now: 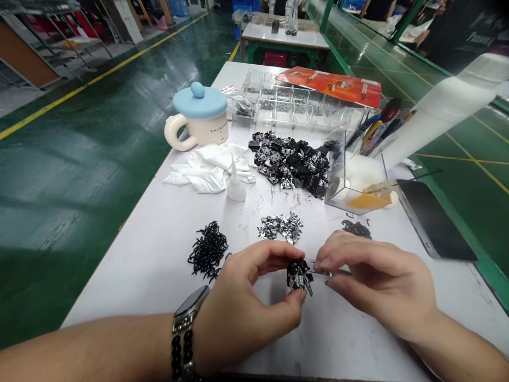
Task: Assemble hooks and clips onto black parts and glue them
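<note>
My left hand [254, 297] is closed, with thumb and fingertips pinching a small black-and-silver mechanism [298, 276] above the white table. On its right side, my right hand [377, 281] grips a thin metal tool [342, 273] that looks like tweezers, its tip reaching the mechanism's edge. Fingers cover part of the tool. A heap of small black curved parts [209, 249] lies left of my left hand. Just beyond both hands are scattered small silver metal pieces [280, 227]. Behind my right hand sits a little pile of dark parts [357, 228].
Farther back lies a large pile of black-and-metal mechanisms [292, 162]. Around it stand a lidded mug [202, 119], white cloth [207, 167], a small nozzle bottle [236, 188], a compartment tray [258, 119], and a clear tool box [358, 196]. A phone [435, 220] rests at right.
</note>
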Available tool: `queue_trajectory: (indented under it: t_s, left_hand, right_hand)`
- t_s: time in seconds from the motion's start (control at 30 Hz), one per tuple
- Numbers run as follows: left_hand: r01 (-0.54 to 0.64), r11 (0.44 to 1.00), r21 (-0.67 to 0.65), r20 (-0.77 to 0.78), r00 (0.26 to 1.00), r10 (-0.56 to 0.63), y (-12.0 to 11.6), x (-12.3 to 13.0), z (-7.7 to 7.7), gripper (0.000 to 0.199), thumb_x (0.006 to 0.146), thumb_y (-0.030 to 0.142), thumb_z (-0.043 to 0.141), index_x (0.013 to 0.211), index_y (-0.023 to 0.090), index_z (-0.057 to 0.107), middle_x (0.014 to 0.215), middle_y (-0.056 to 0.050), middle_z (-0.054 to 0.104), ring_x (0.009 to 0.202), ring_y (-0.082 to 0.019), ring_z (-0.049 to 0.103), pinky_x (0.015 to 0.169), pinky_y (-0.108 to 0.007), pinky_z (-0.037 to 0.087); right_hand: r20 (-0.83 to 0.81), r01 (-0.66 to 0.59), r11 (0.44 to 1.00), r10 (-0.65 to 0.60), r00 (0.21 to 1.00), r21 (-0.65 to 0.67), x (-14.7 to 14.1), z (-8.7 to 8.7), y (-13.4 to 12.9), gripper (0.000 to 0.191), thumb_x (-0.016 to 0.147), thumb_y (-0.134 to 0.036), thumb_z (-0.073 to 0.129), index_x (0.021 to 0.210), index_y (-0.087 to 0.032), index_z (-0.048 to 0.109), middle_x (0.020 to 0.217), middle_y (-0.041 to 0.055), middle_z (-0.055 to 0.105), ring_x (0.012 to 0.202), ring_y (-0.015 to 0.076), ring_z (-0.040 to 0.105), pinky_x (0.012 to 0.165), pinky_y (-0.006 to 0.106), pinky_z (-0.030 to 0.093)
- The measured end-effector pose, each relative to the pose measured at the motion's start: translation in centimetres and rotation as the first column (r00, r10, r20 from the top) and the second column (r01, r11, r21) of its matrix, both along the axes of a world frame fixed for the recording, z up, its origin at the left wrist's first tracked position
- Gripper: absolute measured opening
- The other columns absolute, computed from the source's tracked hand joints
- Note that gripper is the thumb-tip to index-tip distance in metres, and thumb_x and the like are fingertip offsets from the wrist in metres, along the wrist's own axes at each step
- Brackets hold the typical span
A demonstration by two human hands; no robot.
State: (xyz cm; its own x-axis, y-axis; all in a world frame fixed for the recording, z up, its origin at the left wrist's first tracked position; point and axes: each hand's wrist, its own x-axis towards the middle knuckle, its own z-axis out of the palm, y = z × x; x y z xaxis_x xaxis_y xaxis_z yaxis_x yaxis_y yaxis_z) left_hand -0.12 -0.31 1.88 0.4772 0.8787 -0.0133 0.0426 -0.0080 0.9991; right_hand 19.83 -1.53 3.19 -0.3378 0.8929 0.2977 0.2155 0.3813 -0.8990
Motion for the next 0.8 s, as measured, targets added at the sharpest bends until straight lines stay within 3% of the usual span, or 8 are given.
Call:
queue_trajectory:
  t_s: [0.23,0.5,0.8]
  left_hand:
    - [-0.002,0.995,0.098,-0.019,1.000,0.003,-0.06,-0.20,0.01,0.036,0.070,0.009,0.066,0.103,0.020,0.059,0.101,-0.002,0.066,0.095,-0.016,0.063,0.089,-0.026,0.053]
    - [-0.010,0.983,0.183,-0.033,0.999,0.017,0.12,-0.29,-0.18,0.037,0.072,0.011,0.067,0.106,0.024,0.059,0.097,0.001,0.065,0.091,-0.014,0.062,0.084,-0.025,0.053]
    - [-0.019,0.983,0.182,-0.036,0.999,0.026,0.00,-0.26,-0.16,0.035,0.072,0.014,0.069,0.104,0.024,0.059,0.096,0.000,0.066,0.090,-0.015,0.063,0.082,-0.024,0.053]
  right_hand:
    - [-0.077,0.094,0.982,-0.108,0.991,-0.166,-0.38,-0.26,-0.24,0.015,0.082,-0.013,0.063,0.091,-0.025,0.066,0.085,0.0034,0.064,0.083,0.0165,0.060,0.071,0.028,0.054]
    - [-0.223,-0.032,0.917,-0.063,0.973,-0.398,-0.74,-0.63,-0.24,0.006,0.081,-0.023,0.067,0.086,-0.026,0.068,0.080,-0.0008,0.056,0.074,0.0093,0.056,0.066,0.019,0.047]
    - [-0.265,-0.054,0.898,-0.072,0.961,-0.437,-0.67,-0.91,-0.38,0.009,0.080,-0.018,0.069,0.085,-0.025,0.069,0.077,-0.0027,0.057,0.072,0.0071,0.054,0.066,0.017,0.044]
